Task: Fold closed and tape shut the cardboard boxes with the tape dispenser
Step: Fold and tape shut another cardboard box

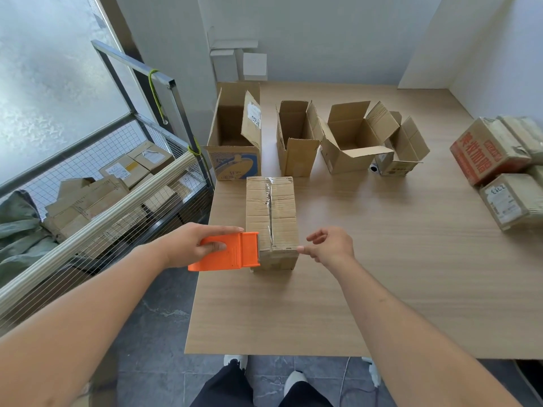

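Pale walls and a frosted window close in a wooden table (382, 274), with a wire cart (97, 183) of packed cartons standing just to its left. Near the table's left edge lies a closed cardboard box (271, 218), a strip of clear tape running along its middle seam. The left hand (191, 245) grips an orange tape dispenser (227, 251), thumb curled onto its flat side and fingers stretched along the top, its front edge touching the box's near left corner. The right hand (329, 245) pinches something thin at the box's near right corner between thumb and forefinger, the other fingers loosely curled above. Four open boxes (298, 139) stand in a row behind, and sealed cartons (496, 160) are stacked at the far right.
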Motion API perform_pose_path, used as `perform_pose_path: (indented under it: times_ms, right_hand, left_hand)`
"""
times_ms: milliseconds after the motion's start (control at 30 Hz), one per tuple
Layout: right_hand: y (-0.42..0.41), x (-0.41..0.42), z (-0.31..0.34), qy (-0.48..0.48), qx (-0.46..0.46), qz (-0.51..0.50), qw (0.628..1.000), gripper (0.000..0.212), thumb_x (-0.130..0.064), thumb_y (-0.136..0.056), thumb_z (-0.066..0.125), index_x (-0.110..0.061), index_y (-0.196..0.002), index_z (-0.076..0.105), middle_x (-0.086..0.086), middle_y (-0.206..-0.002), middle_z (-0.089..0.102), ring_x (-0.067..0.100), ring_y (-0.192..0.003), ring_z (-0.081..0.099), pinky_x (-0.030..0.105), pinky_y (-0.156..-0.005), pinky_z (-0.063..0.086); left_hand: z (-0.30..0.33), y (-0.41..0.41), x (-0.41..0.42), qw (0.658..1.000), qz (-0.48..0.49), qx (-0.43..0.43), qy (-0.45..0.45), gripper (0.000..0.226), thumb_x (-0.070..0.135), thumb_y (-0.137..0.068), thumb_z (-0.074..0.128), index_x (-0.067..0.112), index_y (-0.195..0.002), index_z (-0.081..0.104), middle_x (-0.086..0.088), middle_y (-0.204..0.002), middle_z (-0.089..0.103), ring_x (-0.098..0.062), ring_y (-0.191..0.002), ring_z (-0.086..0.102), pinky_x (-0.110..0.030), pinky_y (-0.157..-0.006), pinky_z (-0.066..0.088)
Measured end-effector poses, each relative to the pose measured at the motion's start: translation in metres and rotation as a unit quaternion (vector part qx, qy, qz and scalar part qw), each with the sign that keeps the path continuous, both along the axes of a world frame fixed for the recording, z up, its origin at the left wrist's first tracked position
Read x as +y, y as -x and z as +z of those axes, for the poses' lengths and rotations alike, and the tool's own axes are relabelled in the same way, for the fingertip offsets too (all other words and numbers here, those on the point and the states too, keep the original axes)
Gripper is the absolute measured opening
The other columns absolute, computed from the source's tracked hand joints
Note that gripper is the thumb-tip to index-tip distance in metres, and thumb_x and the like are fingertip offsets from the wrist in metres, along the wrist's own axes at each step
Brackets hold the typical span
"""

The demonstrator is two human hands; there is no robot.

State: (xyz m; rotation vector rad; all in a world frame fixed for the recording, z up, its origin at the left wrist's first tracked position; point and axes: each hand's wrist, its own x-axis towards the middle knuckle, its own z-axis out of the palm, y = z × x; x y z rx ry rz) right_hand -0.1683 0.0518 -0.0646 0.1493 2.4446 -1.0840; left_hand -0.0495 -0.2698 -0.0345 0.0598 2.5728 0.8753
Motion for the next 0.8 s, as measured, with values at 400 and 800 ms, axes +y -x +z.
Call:
perform_pose_path:
  times_ms: [400,800]
  right_hand:
    - [-0.021,-0.016,-0.003,-0.043,0.262,0.313,0.912,0.017,-0.003,-0.083,0.075,-0.016,-0.091,0.08,0.0,-0.093,0.069,0.022,-0.092,0.063,0.035,-0.075,0.052]
    - [-0.039,-0.05,0.0,-0.173,0.255,0.348,0.885,0.045,-0.005,-0.096,0.059,-0.022,-0.138,0.053,0.002,-0.151,0.041,0.024,-0.143,0.036,0.041,-0.093,0.052]
  left_hand:
    - [0.0,-0.004,0.008,0.999,0.032,0.005,0.0,0.05,0.045,-0.103,0.054,0.073,-0.139,0.034,0.016,-0.133,0.056,-0.015,-0.11,0.06,-0.033,-0.088,0.052]
    - [-0.006,-0.015,0.023,0.997,0.071,0.031,-0.012,0.05,0.044,-0.104,0.053,0.072,-0.14,0.033,0.012,-0.131,0.06,-0.012,-0.108,0.06,-0.032,-0.086,0.052]
